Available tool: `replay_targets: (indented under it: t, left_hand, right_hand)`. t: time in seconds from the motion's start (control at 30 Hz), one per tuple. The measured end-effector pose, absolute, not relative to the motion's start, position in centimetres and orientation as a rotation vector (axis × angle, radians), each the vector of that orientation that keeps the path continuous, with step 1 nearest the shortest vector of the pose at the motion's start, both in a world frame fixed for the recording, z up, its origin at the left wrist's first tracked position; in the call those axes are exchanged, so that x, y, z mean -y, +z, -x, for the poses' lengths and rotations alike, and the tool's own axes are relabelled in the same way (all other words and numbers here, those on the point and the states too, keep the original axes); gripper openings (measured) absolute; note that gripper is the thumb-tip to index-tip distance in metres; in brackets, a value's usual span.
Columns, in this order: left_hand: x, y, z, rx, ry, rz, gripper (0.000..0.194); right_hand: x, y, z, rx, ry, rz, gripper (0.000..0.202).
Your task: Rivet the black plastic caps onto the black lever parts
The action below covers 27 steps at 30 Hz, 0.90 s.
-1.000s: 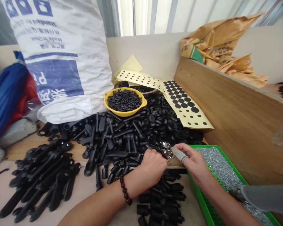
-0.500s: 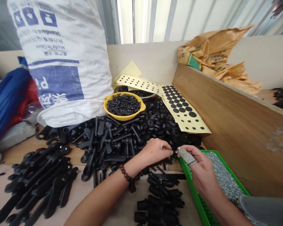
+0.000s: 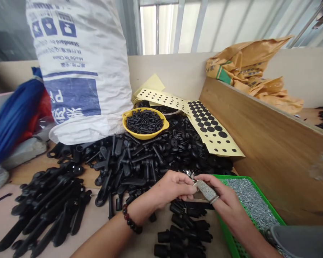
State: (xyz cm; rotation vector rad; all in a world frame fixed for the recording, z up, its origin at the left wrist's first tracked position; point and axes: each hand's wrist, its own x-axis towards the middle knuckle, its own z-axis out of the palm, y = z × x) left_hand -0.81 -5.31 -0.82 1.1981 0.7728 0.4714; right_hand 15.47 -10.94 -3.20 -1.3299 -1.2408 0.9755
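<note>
My left hand (image 3: pixel 174 185), with a beaded bracelet (image 3: pixel 130 220) at its wrist, is closed in a pinch. My right hand (image 3: pixel 224 195) meets it fingertip to fingertip, its thumb wrapped in a speckled grey cover (image 3: pixel 207 190). A small shiny metal piece (image 3: pixel 189 174) shows between the fingertips; its exact shape is too small to tell. Below the hands lie rows of black cylindrical parts (image 3: pixel 177 234). Beside my right hand stands a green basket (image 3: pixel 271 204) filled with small silvery metal pieces (image 3: pixel 254 202).
Black plastic handles (image 3: pixel 123 165) heap behind my left arm, and more (image 3: pixel 51 211) lie at left. A yellow bowl (image 3: pixel 165 124) holds ribbed black pieces. Sticker sheets (image 3: pixel 218 150) lean near a wooden divider (image 3: pixel 258 132). A white sack (image 3: pixel 110 53) stands at the back left.
Both hands have come closer together and lower, from slightly apart to touching, over the black cylindrical parts. The whole view has shifted a little.
</note>
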Motion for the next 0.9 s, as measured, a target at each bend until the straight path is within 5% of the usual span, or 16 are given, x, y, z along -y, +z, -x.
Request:
replay_targets:
  t: [0.13,0.27,0.4,0.53,0.9]
  left_hand:
    - [4.9,-0.9,1.0,-0.707,0.405,-1.117,0.026]
    - [4.5,-1.7,-0.5,-0.848,0.369,-1.868,0.032]
    - [4.9,-3.3,-2.7,-0.827,0.341,-2.344,0.013]
    - [5.4,-5.1,-4.1,-0.666,0.266,-2.928,0.024]
    - [5.4,-1.8,0.0,-0.762,0.18,-2.986,0.011]
  right_hand:
    - [11.7,-3.0,-15.7,1.35,0.853,1.394,0.018]
    - [12.9,-3.1,-15.5,1.361,0.579,1.466,0.012]
    - [13.5,-3.2,-15.3,1.324,0.57,1.338,0.012]
    - [13.6,-2.9,-15.3,1.385,0.491,1.296,0.011]
    - [13.8,-1.4,-16.1,1.578,0.426,1.315,0.011]
